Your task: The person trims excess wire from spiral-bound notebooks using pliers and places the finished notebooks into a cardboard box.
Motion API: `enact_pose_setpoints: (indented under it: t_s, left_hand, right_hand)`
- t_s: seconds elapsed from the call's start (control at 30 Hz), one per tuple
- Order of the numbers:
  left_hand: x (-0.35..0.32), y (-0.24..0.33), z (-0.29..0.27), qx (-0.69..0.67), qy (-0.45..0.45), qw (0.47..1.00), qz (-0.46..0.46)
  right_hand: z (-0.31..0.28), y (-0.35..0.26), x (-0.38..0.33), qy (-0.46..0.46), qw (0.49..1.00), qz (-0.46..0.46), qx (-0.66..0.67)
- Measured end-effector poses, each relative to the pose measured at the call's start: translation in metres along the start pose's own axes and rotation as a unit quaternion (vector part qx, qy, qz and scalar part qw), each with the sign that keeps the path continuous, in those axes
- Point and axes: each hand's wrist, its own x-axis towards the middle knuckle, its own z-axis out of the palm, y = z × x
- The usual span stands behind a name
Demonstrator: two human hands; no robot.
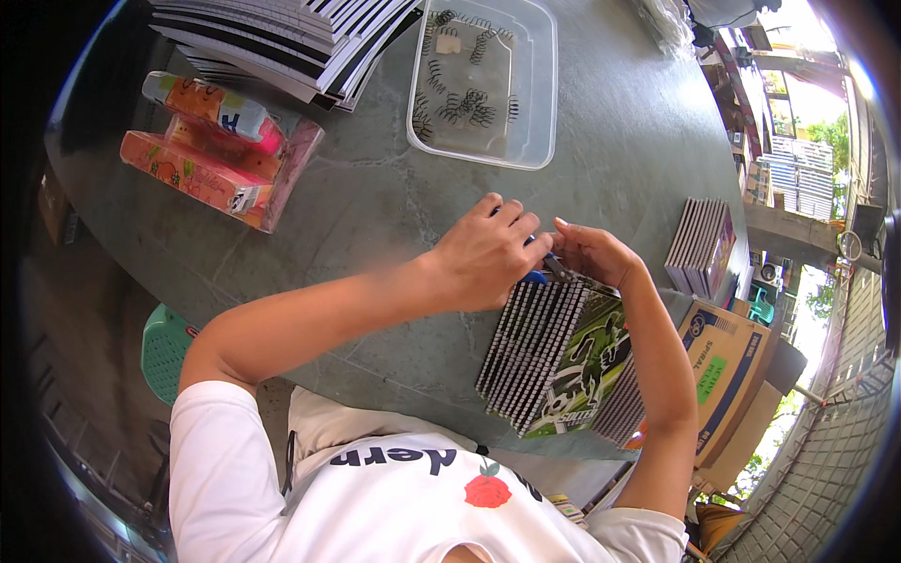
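My left hand (493, 251) is closed around a blue-handled tool (535, 277), pliers or cutters by its look. Its grey metal part shows between my two hands, at the top end of the spiral bindings. My right hand (601, 253) curls at the same end, thumb up, with its fingers partly hidden against the spiral notebooks. Beneath both hands lies a stack of spiral notebooks (587, 361) with green and black soccer covers. Their black wire coils (530, 352) fan out side by side toward me. What the tool's tip touches is hidden.
A clear plastic tub (549, 113) at the far middle holds loose black coil pieces. Stacked notebooks (272, 42) and pink-orange packaging (211, 155) lie left on the grey table (357, 202). Another notebook stack (699, 246) and a cardboard box (727, 375) are right; a green stool (167, 352) is lower left.
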Motion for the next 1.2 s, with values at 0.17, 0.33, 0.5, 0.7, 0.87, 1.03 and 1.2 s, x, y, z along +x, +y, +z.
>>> enact_pose_setpoints:
  t_s: [0.17, 0.33, 0.5, 0.7, 0.87, 1.03, 1.2]
  left_hand:
    - [0.006, 0.007, 0.006, 0.007, -0.017, 1.000, 0.008]
    - [0.008, 0.010, 0.010, -0.033, -0.171, 0.983, -0.050]
    - [0.000, 0.009, 0.002, -0.048, -0.088, 0.994, -0.045]
    - [0.005, 0.015, 0.000, -0.004, -0.060, 0.998, -0.015]
    - [0.005, 0.014, 0.003, -0.032, -0.108, 0.993, -0.026]
    - [0.001, 0.018, 0.004, -0.132, -0.168, 0.971, -0.104]
    - [-0.019, 0.021, -0.015, -0.330, -0.293, 0.845, -0.303]
  right_hand:
    - [-0.013, 0.010, 0.006, 0.022, 0.998, -0.039, -0.049]
    - [-0.010, 0.003, 0.004, 0.031, 0.996, -0.002, -0.081]
    - [-0.004, -0.001, 0.000, 0.012, 0.997, 0.000, -0.074]
    - [-0.003, 0.002, -0.002, 0.050, 0.994, -0.031, -0.086]
    - [0.007, -0.003, -0.002, 0.082, 0.988, -0.014, -0.130]
    - [-0.010, 0.004, 0.006, -0.022, 0.995, -0.038, -0.090]
    - [-0.008, 0.004, 0.011, -0.071, 0.983, -0.062, -0.156]
